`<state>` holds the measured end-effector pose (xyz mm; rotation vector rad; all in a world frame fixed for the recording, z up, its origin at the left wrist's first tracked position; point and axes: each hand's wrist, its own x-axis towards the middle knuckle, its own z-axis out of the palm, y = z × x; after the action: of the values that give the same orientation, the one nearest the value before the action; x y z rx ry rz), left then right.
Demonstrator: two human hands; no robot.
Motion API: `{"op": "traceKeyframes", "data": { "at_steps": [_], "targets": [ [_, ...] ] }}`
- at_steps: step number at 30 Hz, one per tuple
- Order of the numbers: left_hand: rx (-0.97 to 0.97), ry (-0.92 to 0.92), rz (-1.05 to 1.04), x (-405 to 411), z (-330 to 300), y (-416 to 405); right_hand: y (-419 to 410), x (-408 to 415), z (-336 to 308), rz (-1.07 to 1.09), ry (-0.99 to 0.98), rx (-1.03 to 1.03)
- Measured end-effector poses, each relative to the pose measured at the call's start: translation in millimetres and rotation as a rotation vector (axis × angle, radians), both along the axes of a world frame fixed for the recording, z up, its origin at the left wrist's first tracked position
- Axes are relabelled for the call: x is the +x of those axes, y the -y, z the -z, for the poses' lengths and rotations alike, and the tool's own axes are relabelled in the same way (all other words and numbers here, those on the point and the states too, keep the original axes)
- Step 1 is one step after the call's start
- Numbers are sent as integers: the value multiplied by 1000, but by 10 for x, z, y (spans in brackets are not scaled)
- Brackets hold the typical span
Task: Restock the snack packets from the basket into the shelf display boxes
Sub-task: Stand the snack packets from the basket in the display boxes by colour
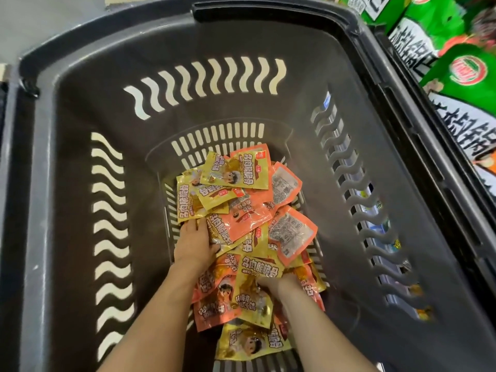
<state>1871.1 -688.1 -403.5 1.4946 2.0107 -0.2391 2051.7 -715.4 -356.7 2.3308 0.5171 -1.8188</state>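
Orange-yellow snack packets [243,226] surround both buried hands.

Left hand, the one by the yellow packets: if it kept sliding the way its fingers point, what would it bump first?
Probably the yellow packets. The left hand already has its fingertips under their edge, pointing toward the basket far wall. Depth is hard to judge.

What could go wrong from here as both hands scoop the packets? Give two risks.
1. The glossy yellow and orange foil snack packets lie loose and overlapping; the left hand and right hand may drop some while lifting.
2. Both colours are mixed in the dark grey plastic basket, so a handful could reach the wrong display box.
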Motion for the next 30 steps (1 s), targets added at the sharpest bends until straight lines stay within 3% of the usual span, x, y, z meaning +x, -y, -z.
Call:
{"op": "traceKeyframes", "data": {
  "at_steps": [5, 9, 12, 18, 26, 30],
  "targets": [
    [-96, -55, -37, 47, -132, -49, -15, 14, -4, 46, 9, -9],
    [-157, 49, -103, 105, -194, -41, 4, 15, -11, 108, -17, -1],
    [-122, 192, -191, 121, -279, -4, 34, 8, -54, 157, -35, 38],
    [-106, 292, -338, 177, -531, 115, 163, -56, -208, 312, -64, 107],
    [-9, 200, -326, 197, -1179, 238, 313, -54, -771, 478, -52, 209],
    [75, 321, -360, 216, -1529, 317, 451, -18, -805, 500, -159, 340]
  ]
}}
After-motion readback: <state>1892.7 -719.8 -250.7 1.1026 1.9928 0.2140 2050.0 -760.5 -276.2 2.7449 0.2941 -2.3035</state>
